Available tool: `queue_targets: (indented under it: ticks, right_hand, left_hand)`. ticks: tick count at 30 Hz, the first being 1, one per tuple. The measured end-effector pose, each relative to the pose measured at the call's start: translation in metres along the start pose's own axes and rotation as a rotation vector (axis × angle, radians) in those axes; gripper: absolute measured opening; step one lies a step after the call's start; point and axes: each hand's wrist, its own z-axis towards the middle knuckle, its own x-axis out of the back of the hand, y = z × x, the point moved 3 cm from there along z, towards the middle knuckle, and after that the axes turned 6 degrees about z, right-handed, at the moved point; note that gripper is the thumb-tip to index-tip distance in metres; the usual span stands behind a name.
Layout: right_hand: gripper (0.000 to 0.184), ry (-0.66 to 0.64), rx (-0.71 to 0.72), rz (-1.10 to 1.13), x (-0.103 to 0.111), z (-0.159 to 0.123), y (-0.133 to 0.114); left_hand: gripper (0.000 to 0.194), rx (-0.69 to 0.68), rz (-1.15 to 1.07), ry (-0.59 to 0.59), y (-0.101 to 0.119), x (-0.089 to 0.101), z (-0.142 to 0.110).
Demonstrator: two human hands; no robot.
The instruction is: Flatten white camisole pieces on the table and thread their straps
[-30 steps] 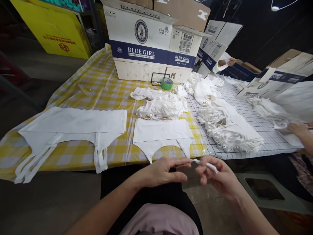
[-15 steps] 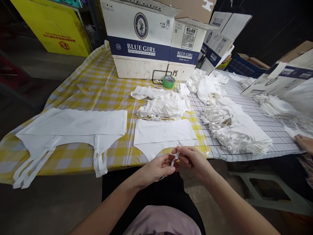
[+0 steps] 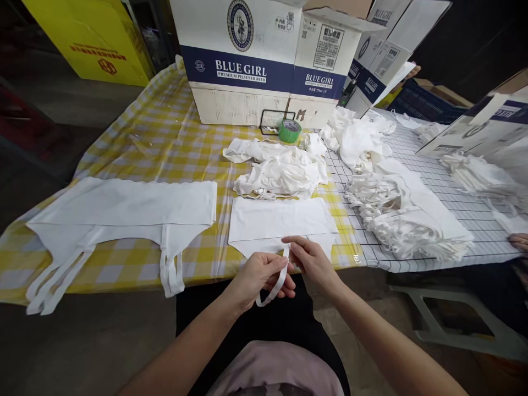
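A white elastic strap [image 3: 277, 286] hangs in a loop between my hands at the table's front edge. My left hand [image 3: 264, 278] is closed on it, thumb over the fingers. The fingertips of my right hand [image 3: 309, 258] pinch its upper end. Just behind my hands lies a white garment [image 3: 280, 219], spread flat; my hands cover part of its lower edge. To the left, another white garment [image 3: 127, 203] lies flat, its strap loops hanging over the front edge. A crumpled heap of white garments [image 3: 284, 170] sits behind the nearer one.
Behind the heap stand a green tape roll [image 3: 289, 131], a black wire holder [image 3: 270, 118] and a large beer carton [image 3: 239, 104]. To the right are stacked white strapped garments [image 3: 412, 220] on a grid-patterned cloth [image 3: 478, 225]. Another person's hand [image 3: 518, 241] shows at the right edge.
My right hand has shifted slightly left and up to the strap's end. More of the strap now shows, drooping in a loop below my left hand. The view has shifted slightly.
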Motion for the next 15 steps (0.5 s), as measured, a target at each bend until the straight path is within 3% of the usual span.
queue_targets:
  ticks: [2,4,7,10,12,13,15]
  right_hand:
    - [0.032,0.093,0.216,-0.28,0.001,-0.001,0.001]
    - [0.035,0.106,0.405,-0.549,-0.003,-0.003,0.003]
    - [0.029,0.087,0.535,-0.76,-0.01,-0.002,0.007]
    - [0.023,0.086,0.561,-0.807,-0.012,0.004,0.008]
    - [0.023,0.085,0.562,-0.737,-0.012,0.008,0.006]
    - [0.023,0.086,0.548,-0.66,-0.01,0.01,0.005]
    - [0.022,0.09,0.487,-0.464,-0.007,0.015,0.005]
  left_hand:
    - [0.04,0.006,-0.003,0.011,0.001,0.003,0.0]
    - [0.041,0.015,-0.012,0.011,0.002,0.004,0.0]
    - [0.041,0.032,-0.034,-0.003,0.001,0.003,0.001]
    - [0.042,0.039,-0.007,-0.021,0.0,0.003,0.001]
    - [0.044,0.004,0.125,-0.01,0.004,0.01,0.001]
    - [0.043,-0.049,0.25,0.041,0.008,0.018,0.002]
    - [0.033,-0.234,0.607,0.252,0.021,0.038,0.004]
